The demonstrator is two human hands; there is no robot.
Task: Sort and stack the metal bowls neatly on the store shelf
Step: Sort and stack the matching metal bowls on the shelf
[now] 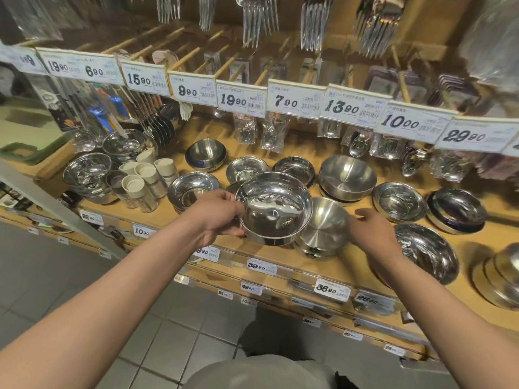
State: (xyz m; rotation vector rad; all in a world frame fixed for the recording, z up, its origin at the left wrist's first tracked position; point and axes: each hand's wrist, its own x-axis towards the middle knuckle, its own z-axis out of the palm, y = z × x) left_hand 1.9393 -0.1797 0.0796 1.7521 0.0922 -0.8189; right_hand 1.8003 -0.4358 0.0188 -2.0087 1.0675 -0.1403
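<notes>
Steel bowl (273, 209) in left hand (217, 217)

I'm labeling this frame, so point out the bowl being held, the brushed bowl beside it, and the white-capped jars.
held bowl (273, 209), head view, inner base.
brushed bowl (327, 228), head view, inside wall.
white-capped jars (133, 186), head view, one cap.

held bowl (273, 209): mirror-bright silver | brushed bowl (323, 228) beside it: dull matte silver | shelf (280, 254): pale honey wood | price tags (241, 101): white, black digits | jar lids (146, 172) near shelf's left edge: cream | floor tiles (157, 346): grey
</notes>
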